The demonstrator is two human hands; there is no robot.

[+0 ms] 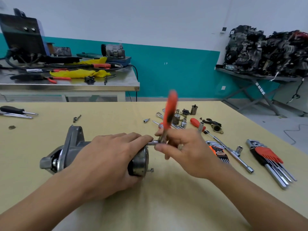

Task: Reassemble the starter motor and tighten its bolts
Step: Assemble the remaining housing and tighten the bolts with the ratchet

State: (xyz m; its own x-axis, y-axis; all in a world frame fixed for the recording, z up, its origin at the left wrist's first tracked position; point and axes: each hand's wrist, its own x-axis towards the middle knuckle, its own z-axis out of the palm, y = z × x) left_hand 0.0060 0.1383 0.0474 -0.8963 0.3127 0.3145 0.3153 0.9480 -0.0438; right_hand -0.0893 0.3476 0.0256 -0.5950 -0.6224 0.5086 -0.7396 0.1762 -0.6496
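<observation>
The starter motor lies on its side on the tabletop, and the left hand is clasped over its cylindrical body. A socket is seated at the upper edge of the motor's end cap. It is carried on a red-handled ratchet whose motion-blurred handle stands above the motor's right end, with the right hand gripping the ratchet near its head. A second bolt protrudes from the lower edge of the same end cap, and a red-holdered hex key set lies well to the right of the motor.
</observation>
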